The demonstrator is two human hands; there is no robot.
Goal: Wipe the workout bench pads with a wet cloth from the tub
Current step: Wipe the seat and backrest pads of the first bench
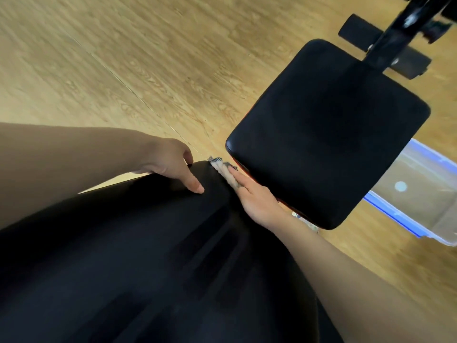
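With fingers straight, the right hand (254, 196) presses the cloth (220, 168) into the gap between seat pad (329, 134) and back pad (148, 256); the left hand (173, 167) grips the back pad's edge.

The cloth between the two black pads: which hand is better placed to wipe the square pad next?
Probably the right. The right hand presses the cloth with straight fingers, just beside the square pad. The left hand holds the long pad by its edge, farther away, without cloth.

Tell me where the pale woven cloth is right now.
Head view, mid-frame: the pale woven cloth is pressed under the right hand on the end of the long black back pad, facing the square black seat pad.
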